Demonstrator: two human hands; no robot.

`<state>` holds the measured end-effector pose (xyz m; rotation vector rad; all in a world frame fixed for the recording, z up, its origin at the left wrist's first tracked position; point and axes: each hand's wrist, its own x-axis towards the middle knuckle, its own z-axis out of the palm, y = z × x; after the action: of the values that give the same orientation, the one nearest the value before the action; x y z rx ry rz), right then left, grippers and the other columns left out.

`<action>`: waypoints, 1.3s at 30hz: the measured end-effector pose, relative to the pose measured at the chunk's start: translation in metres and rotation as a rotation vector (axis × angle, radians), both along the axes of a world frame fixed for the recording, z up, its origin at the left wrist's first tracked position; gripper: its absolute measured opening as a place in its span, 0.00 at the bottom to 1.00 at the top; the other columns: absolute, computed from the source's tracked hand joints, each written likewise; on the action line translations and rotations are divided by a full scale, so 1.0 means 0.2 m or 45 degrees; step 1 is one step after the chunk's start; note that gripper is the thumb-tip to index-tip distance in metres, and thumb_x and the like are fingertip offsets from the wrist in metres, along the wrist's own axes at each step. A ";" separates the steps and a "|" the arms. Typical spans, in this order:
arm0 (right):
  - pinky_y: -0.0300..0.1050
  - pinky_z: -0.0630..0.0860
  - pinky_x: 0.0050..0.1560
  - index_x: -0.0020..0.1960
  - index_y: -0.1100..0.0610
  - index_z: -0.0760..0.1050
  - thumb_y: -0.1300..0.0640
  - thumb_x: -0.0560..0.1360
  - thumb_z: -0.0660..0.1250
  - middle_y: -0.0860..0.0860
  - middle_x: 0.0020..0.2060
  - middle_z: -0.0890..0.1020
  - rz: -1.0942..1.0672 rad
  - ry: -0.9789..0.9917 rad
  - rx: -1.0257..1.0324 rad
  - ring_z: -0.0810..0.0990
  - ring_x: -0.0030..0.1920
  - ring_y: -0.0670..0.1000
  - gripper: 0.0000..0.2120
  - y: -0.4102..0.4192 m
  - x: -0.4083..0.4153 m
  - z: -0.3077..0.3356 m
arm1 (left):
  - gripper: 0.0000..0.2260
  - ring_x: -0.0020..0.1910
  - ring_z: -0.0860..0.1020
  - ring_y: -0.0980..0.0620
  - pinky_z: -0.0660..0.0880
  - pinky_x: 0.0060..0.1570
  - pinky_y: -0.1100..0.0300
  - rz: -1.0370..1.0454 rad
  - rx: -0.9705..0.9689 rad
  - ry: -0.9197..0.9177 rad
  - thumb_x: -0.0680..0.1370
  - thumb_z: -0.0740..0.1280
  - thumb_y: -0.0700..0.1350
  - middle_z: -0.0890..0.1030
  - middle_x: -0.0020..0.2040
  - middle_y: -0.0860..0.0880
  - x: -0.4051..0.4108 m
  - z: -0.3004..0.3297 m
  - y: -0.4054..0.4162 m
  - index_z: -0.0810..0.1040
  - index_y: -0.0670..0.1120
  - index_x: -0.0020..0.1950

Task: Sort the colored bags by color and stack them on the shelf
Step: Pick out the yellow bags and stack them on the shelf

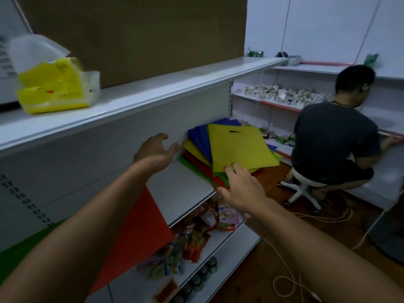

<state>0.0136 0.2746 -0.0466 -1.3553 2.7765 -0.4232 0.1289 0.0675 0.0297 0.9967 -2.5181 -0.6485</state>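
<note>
A fanned pile of flat bags lies at the far end of the middle shelf [188, 191]. A yellow bag [240, 147] with a cut-out handle is on top, over blue bags [201, 136], another yellow one, red bags [196, 165] and green bags [185, 160]. My right hand [238, 186] reaches to the pile's near edge, its fingertips touching the top yellow bag's corner. My left hand [157, 149] hovers open just left of the pile, fingers spread, holding nothing. Nearer to me, a red bag [140, 232] and a green bag [26, 246] lie on the same shelf under my left arm.
The top shelf carries a yellow tissue pack [50, 88] and a large cardboard box [135, 36]. Snack packets [196, 232] and cans fill the lower shelves. A person [336, 136] sits on a white stool [303, 189] to the right. Cables [290, 270] trail on the wooden floor.
</note>
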 end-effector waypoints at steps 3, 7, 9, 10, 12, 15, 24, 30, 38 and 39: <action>0.55 0.64 0.70 0.77 0.55 0.55 0.42 0.79 0.60 0.54 0.76 0.57 -0.064 -0.040 0.019 0.57 0.75 0.57 0.32 -0.02 -0.18 0.01 | 0.32 0.70 0.68 0.46 0.65 0.65 0.55 -0.067 0.065 0.031 0.77 0.60 0.64 0.67 0.73 0.46 -0.20 -0.02 -0.05 0.64 0.47 0.75; 0.55 0.64 0.70 0.77 0.54 0.54 0.42 0.79 0.60 0.54 0.76 0.57 -0.143 -0.080 0.056 0.57 0.75 0.57 0.32 -0.03 -0.40 0.00 | 0.29 0.68 0.70 0.45 0.66 0.62 0.57 -0.110 0.127 0.034 0.78 0.61 0.60 0.70 0.71 0.44 -0.42 -0.06 -0.09 0.66 0.45 0.73; 0.55 0.65 0.69 0.77 0.54 0.54 0.41 0.79 0.60 0.54 0.76 0.57 -0.173 -0.112 0.073 0.58 0.75 0.58 0.33 -0.03 -0.51 -0.02 | 0.25 0.65 0.71 0.45 0.68 0.59 0.57 -0.111 0.151 0.029 0.79 0.63 0.57 0.72 0.68 0.44 -0.53 -0.09 -0.10 0.69 0.43 0.70; 0.56 0.65 0.70 0.77 0.55 0.54 0.41 0.79 0.60 0.55 0.76 0.57 -0.183 -0.126 0.085 0.58 0.75 0.58 0.33 -0.04 -0.56 -0.03 | 0.26 0.66 0.71 0.45 0.69 0.61 0.56 -0.111 0.171 0.016 0.79 0.63 0.57 0.72 0.69 0.44 -0.58 -0.12 -0.11 0.69 0.43 0.70; 0.57 0.64 0.70 0.78 0.55 0.54 0.41 0.79 0.60 0.56 0.77 0.57 -0.191 -0.150 0.117 0.57 0.75 0.59 0.34 -0.05 -0.67 -0.07 | 0.28 0.68 0.70 0.45 0.68 0.65 0.52 -0.110 0.214 -0.025 0.78 0.63 0.59 0.70 0.71 0.45 -0.67 -0.17 -0.13 0.66 0.44 0.73; 0.58 0.62 0.71 0.78 0.56 0.53 0.42 0.80 0.59 0.57 0.77 0.56 -0.168 -0.203 0.143 0.55 0.76 0.61 0.34 -0.06 -0.84 -0.15 | 0.29 0.69 0.68 0.45 0.67 0.67 0.51 -0.104 0.273 -0.084 0.78 0.63 0.58 0.68 0.73 0.45 -0.79 -0.26 -0.14 0.64 0.45 0.74; 0.58 0.50 0.76 0.79 0.54 0.45 0.41 0.81 0.57 0.57 0.79 0.46 -0.193 -0.352 0.262 0.44 0.78 0.59 0.35 -0.22 -1.33 -0.34 | 0.28 0.68 0.69 0.46 0.70 0.61 0.55 0.064 0.558 -0.036 0.79 0.65 0.54 0.68 0.72 0.44 -1.09 -0.51 -0.18 0.63 0.45 0.75; 0.61 0.47 0.75 0.79 0.56 0.46 0.39 0.80 0.55 0.60 0.78 0.47 -0.180 -0.382 0.237 0.44 0.78 0.60 0.36 -0.29 -1.43 -0.46 | 0.29 0.70 0.67 0.44 0.68 0.66 0.48 0.168 0.701 -0.120 0.79 0.65 0.53 0.64 0.74 0.44 -1.23 -0.67 -0.20 0.59 0.45 0.76; 0.59 0.48 0.76 0.79 0.55 0.48 0.36 0.80 0.55 0.60 0.78 0.48 -0.191 -0.365 0.142 0.44 0.78 0.60 0.36 -0.35 -1.46 -0.44 | 0.30 0.63 0.73 0.42 0.72 0.63 0.45 0.268 0.733 -0.074 0.77 0.67 0.52 0.70 0.69 0.43 -1.25 -0.70 -0.29 0.61 0.44 0.76; 0.59 0.48 0.76 0.79 0.55 0.48 0.36 0.80 0.54 0.60 0.78 0.49 -0.201 -0.367 0.155 0.45 0.78 0.60 0.37 -0.35 -1.47 -0.44 | 0.30 0.63 0.73 0.42 0.72 0.62 0.44 0.275 0.731 -0.072 0.76 0.68 0.53 0.71 0.68 0.43 -1.25 -0.70 -0.30 0.63 0.44 0.74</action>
<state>-0.2800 0.2052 -0.1339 -0.9685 2.6282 -0.4091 -0.1212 0.0078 -0.1107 1.4655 -2.2595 -1.3283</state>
